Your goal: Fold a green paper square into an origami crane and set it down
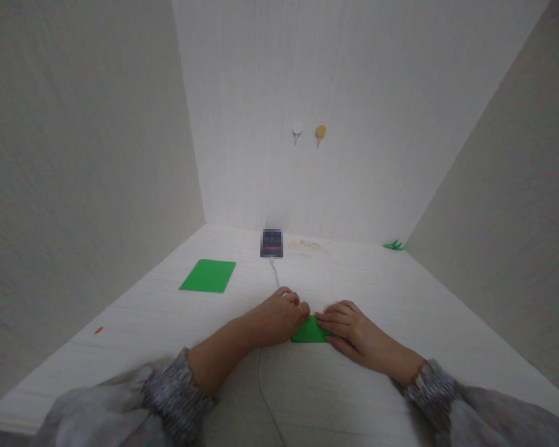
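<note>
A folded piece of green paper (310,330) lies on the white table in front of me. At its left end is my left hand (279,315), with curled fingers closed on the paper's edge; a ring shows on one finger. My right hand (354,329) rests over the paper's right part. Its fingers are stretched out across the top and the thumb is apart at the near edge. The right end of the paper is hidden beneath that hand. Farther left lies a flat green sheet (209,275), apart from both hands.
A dark, pixelated device (272,243) stands near the back wall. Its pale cable (263,385) runs toward me, passing under my left arm. Green scissors-like handles (394,245) lie in the back right corner, a small red piece (99,330) at left. White (297,128) and yellow (321,131) hooks hang on the wall.
</note>
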The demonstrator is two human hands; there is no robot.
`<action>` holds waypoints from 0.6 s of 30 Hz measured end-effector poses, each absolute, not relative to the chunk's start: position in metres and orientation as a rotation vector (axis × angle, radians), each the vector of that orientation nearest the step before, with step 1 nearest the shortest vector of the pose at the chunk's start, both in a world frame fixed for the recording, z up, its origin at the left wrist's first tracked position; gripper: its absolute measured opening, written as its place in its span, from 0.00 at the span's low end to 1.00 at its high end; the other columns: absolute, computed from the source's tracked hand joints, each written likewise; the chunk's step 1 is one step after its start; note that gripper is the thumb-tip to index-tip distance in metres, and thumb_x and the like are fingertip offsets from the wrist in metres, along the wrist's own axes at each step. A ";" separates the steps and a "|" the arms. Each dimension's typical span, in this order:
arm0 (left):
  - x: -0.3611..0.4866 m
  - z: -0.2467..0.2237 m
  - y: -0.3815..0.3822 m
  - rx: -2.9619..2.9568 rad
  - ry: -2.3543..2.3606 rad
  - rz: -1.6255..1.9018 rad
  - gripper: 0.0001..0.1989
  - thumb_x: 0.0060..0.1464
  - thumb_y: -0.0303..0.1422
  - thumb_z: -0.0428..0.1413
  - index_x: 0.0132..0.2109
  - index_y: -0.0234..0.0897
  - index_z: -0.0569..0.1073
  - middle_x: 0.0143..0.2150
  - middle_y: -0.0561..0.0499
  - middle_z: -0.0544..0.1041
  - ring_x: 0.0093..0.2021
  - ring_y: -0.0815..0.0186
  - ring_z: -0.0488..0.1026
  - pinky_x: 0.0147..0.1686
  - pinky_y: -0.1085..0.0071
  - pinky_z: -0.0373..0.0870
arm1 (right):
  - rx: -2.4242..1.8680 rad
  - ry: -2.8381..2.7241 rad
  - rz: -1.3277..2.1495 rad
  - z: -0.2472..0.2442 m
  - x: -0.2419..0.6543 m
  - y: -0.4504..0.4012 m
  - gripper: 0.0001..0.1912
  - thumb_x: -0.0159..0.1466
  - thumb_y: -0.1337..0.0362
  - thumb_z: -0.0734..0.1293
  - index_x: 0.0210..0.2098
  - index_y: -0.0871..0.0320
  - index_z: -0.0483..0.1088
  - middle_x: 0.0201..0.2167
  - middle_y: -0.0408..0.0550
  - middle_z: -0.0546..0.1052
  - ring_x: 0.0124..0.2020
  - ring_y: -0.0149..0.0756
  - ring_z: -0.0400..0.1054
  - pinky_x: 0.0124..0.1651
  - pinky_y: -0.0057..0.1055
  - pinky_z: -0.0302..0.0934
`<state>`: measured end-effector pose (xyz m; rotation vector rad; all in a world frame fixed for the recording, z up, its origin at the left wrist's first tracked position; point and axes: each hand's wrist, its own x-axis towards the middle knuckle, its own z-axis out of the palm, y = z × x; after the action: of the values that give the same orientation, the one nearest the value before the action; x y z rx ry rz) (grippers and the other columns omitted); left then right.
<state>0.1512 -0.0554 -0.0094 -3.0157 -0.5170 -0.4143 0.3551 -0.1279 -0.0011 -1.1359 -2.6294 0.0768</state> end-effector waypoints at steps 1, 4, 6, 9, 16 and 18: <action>0.150 -0.009 -0.055 -3.023 -0.538 -0.423 0.08 0.56 0.29 0.43 0.36 0.35 0.67 0.30 0.50 0.71 0.36 0.66 0.66 0.43 0.67 0.57 | -1.139 -2.630 0.072 -0.002 0.356 -0.128 0.15 0.62 0.65 0.58 0.48 0.57 0.65 0.45 0.50 0.72 0.46 0.39 0.61 0.49 0.41 0.52; 0.144 -0.010 -0.053 -3.045 -0.561 -0.432 0.08 0.56 0.29 0.44 0.36 0.35 0.67 0.31 0.49 0.71 0.36 0.66 0.67 0.43 0.67 0.57 | -1.132 -2.626 0.063 -0.004 0.357 -0.127 0.15 0.62 0.65 0.58 0.48 0.56 0.65 0.45 0.50 0.72 0.45 0.38 0.61 0.48 0.40 0.53; 0.141 -0.010 -0.052 -3.049 -0.590 -0.436 0.09 0.56 0.29 0.44 0.36 0.35 0.68 0.31 0.49 0.71 0.36 0.66 0.67 0.43 0.67 0.57 | -1.118 -2.617 0.059 -0.005 0.358 -0.127 0.15 0.62 0.64 0.57 0.48 0.56 0.65 0.45 0.50 0.72 0.45 0.38 0.62 0.48 0.39 0.53; 0.137 -0.010 -0.050 -3.039 -0.646 -0.458 0.10 0.56 0.30 0.44 0.34 0.35 0.69 0.30 0.48 0.71 0.35 0.66 0.67 0.43 0.66 0.57 | -1.113 -2.609 0.063 -0.007 0.360 -0.127 0.15 0.62 0.65 0.57 0.49 0.56 0.65 0.45 0.50 0.72 0.45 0.37 0.62 0.48 0.39 0.53; 0.129 -0.004 -0.051 -3.004 -0.703 -0.450 0.11 0.56 0.31 0.43 0.33 0.34 0.69 0.29 0.48 0.72 0.33 0.65 0.67 0.44 0.63 0.55 | -1.114 -2.595 0.094 -0.008 0.360 -0.127 0.16 0.62 0.65 0.58 0.49 0.54 0.64 0.46 0.49 0.71 0.44 0.38 0.62 0.47 0.39 0.54; 0.128 -0.001 -0.053 -3.004 -0.709 -0.439 0.11 0.55 0.30 0.43 0.33 0.34 0.69 0.29 0.47 0.72 0.33 0.65 0.67 0.45 0.63 0.55 | -1.126 -2.596 0.116 -0.007 0.360 -0.127 0.16 0.62 0.65 0.58 0.50 0.54 0.63 0.47 0.48 0.71 0.44 0.38 0.61 0.47 0.39 0.53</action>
<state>0.1279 -0.0526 -0.0011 -3.0043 -0.7089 -0.4388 0.3595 -0.1269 -0.0072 -1.1260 -2.5959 0.1155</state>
